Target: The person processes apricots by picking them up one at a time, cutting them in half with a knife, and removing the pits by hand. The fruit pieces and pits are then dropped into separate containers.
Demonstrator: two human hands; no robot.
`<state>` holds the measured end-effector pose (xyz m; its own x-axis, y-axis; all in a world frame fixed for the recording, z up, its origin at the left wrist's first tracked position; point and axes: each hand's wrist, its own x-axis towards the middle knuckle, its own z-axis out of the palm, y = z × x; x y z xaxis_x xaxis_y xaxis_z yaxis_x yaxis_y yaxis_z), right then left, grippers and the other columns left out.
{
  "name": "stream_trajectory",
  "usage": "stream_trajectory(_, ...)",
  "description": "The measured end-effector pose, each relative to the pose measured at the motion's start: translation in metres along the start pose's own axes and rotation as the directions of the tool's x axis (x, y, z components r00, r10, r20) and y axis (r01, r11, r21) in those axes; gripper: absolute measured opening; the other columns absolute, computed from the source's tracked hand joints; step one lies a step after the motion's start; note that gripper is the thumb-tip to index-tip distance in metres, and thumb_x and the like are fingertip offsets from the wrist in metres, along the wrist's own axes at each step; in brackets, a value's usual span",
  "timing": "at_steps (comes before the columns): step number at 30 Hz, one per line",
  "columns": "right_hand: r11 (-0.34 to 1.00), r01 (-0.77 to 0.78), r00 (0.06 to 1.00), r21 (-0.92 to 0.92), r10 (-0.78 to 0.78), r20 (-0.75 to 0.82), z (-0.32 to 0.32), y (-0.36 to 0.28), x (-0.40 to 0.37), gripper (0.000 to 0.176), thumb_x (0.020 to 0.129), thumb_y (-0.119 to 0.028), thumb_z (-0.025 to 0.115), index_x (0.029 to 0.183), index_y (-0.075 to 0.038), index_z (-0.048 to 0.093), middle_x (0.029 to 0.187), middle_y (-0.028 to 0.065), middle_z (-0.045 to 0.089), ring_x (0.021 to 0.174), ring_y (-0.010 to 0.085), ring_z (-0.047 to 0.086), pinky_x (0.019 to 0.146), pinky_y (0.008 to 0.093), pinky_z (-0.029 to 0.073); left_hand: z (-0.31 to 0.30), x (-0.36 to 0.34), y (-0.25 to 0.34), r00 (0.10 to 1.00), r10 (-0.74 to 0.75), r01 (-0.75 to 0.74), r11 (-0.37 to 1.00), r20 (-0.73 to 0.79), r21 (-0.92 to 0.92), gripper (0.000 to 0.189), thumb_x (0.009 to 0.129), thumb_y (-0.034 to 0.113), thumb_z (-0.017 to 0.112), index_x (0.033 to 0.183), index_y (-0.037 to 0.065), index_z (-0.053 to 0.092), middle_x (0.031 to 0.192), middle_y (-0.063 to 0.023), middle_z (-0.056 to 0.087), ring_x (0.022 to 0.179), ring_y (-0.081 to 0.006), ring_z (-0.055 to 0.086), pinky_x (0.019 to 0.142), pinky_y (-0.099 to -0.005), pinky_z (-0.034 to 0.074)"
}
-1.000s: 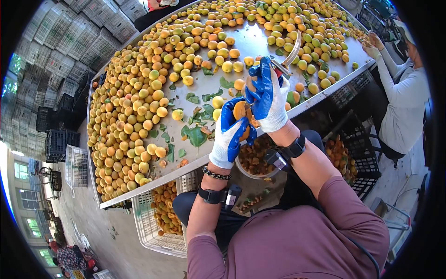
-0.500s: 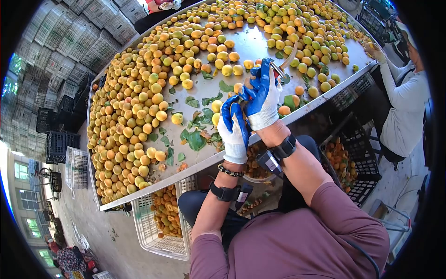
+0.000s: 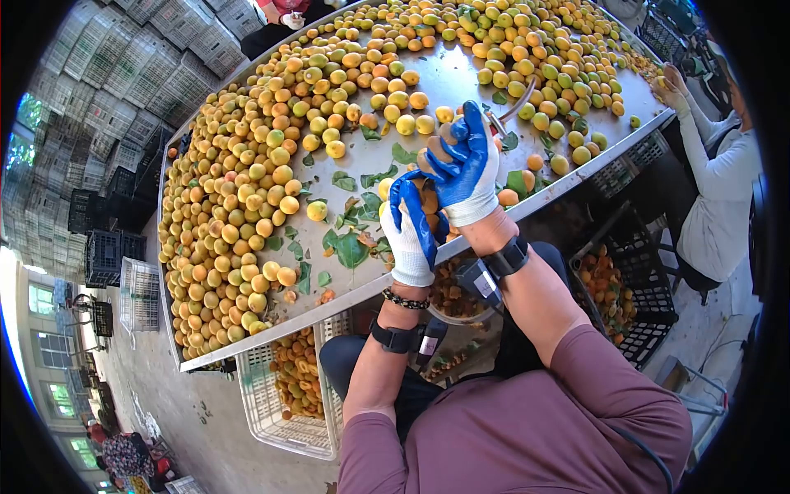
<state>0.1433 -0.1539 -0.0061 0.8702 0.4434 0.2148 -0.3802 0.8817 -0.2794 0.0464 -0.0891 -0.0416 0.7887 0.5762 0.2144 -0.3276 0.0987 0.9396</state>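
Note:
My right hand [image 3: 467,173], in a white glove with a blue coated palm and brownish fingertips, is closed around a hand tool [image 3: 520,100]. A metal part and a long curved piece of it stick out past the thumb; its exact kind is hidden. Just below and to the left, my left hand [image 3: 411,226], gloved alike, has its fingers curled. Something brownish shows between the two hands, but I cannot make out whether it is fruit or glove fingertips. Both hands are above the near edge of the metal table [image 3: 321,284], beside loose leaves [image 3: 350,249] and yellow-orange apricots [image 3: 247,206].
Below the table edge stand a white crate [image 3: 288,432] of split orange fruit, a round tub [image 3: 457,309] and a black crate [image 3: 650,309] with fruit. A co-worker in a white sleeve [image 3: 714,206] sits at the right. Stacked crates [image 3: 107,74] line the left.
My right hand has turned, showing more of its fingers' palm side, and the tool's curved piece has swung with it. My left hand has shifted slightly left and down.

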Motion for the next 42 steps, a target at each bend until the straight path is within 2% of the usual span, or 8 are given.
stream_trajectory(2,1.0,0.027,0.997,-0.01,-0.027,-0.077,0.003,-0.003,-0.002,0.034,0.102,-0.048,0.045,0.084,-0.019,0.048,0.065,-0.0056,0.037,0.048,0.0107,0.034,0.045,0.0266,0.028,-0.008,0.004,-0.005,0.994,0.062,-0.076,0.986,0.093,0.151,0.037,0.105,0.031,0.043,0.11,0.0,0.062,0.093,-0.0044,0.06,0.087,-0.0126,0.056,0.081,-0.0291,0.046)
stream_trajectory(11,0.995,0.096,0.995,-0.033,-0.096,-0.009,-0.003,0.001,0.001,0.039,0.102,-0.051,0.044,0.083,-0.018,0.053,0.065,-0.0042,0.043,0.045,0.0103,0.033,0.041,0.0269,0.028,-0.004,0.002,-0.012,0.997,-0.027,0.036,0.992,0.079,-0.121,0.033,0.104,0.03,0.048,0.112,0.0,0.061,0.1,-0.0026,0.06,0.094,-0.0113,0.055,0.086,-0.0272,0.045)
stream_trajectory(19,0.99,0.126,0.981,-0.069,-0.135,-0.14,-0.004,0.011,0.006,0.036,0.101,-0.048,0.045,0.083,-0.017,0.051,0.066,-0.0031,0.043,0.045,0.0112,0.034,0.041,0.0285,0.029,-0.004,0.007,-0.024,0.996,0.064,-0.061,0.997,0.061,-0.043,0.03,0.104,0.026,0.05,0.114,0.0,0.061,0.105,-0.004,0.062,0.096,-0.0106,0.055,0.087,-0.0274,0.046)
stream_trajectory(30,0.994,-0.106,0.986,0.004,0.106,-0.129,-0.011,0.009,0.013,0.033,0.101,-0.045,0.047,0.078,-0.022,0.051,0.058,-0.0065,0.037,0.044,0.0114,0.033,0.042,0.0278,0.026,-0.012,0.006,-0.026,0.999,0.04,-0.039,0.998,0.029,-0.053,0.027,0.104,0.024,0.05,0.109,0.0,0.06,0.096,-0.0011,0.061,0.086,-0.0078,0.053,0.075,-0.0246,0.046)
stream_trajectory(37,0.983,-0.182,0.979,-0.003,0.181,-0.091,-0.011,-0.001,0.013,0.031,0.101,-0.043,0.047,0.078,-0.023,0.05,0.058,-0.0073,0.037,0.045,0.0095,0.034,0.041,0.0254,0.025,-0.011,0.0,-0.017,0.993,0.068,-0.083,0.984,0.097,0.159,0.02,0.1,0.015,0.048,0.104,0.0,0.06,0.083,-0.0074,0.054,0.078,-0.0167,0.053,0.074,-0.0293,0.046)
stream_trajectory(40,0.981,-0.191,0.977,-0.024,0.188,-0.101,-0.009,-0.004,0.01,0.034,0.101,-0.043,0.047,0.075,-0.022,0.049,0.057,-0.0074,0.036,0.045,0.0089,0.034,0.041,0.0248,0.024,-0.012,0.001,-0.024,0.927,0.328,-0.374,0.831,0.18,0.412,0.023,0.1,0.02,0.051,0.106,-0.001,0.058,0.083,-0.0048,0.054,0.075,-0.0126,0.054,0.067,-0.0316,0.049)
stream_trajectory(41,0.98,-0.196,0.976,-0.029,0.193,-0.1,-0.008,-0.005,0.009,0.035,0.101,-0.043,0.047,0.073,-0.022,0.048,0.056,-0.0074,0.035,0.045,0.0087,0.034,0.041,0.0247,0.024,-0.013,0.001,-0.023,0.927,0.331,-0.376,0.829,0.18,0.413,0.023,0.1,0.02,0.051,0.106,-0.001,0.058,0.083,-0.0048,0.054,0.075,-0.0126,0.054,0.067,-0.0316,0.049)
stream_trajectory(42,0.978,-0.206,0.973,-0.034,0.201,-0.113,-0.005,-0.006,0.009,0.035,0.101,-0.042,0.048,0.072,-0.022,0.047,0.055,-0.0077,0.034,0.045,0.0085,0.033,0.041,0.025,0.024,-0.015,0.0,-0.025,0.972,0.177,-0.218,0.922,0.152,0.319,0.025,0.1,0.022,0.052,0.106,-0.001,0.058,0.084,-0.0034,0.054,0.073,-0.0111,0.054,0.063,-0.0291,0.049)
